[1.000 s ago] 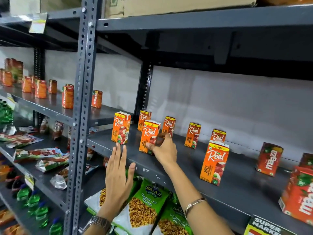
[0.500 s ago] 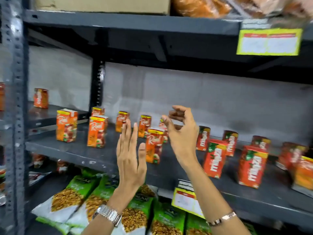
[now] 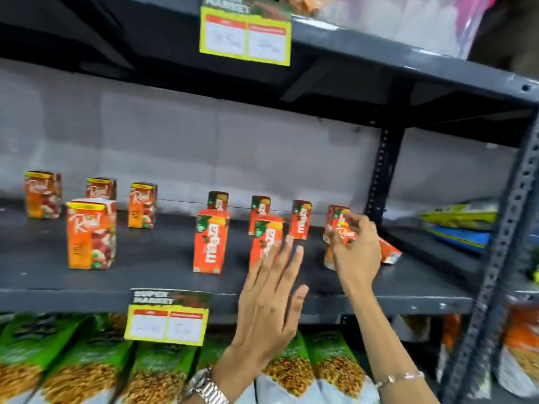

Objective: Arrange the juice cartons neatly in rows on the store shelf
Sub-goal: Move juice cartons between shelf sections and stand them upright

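Where empty before, right hand (image 3: pixel 354 252) on carton (image 3: pixel 344 230)

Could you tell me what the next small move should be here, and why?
Probably set the tilted carton in the right hand upright at the right end of the back row. The red cartons there stand evenly spaced, another carton lies toppled beside it, and the open left hand holds nothing.
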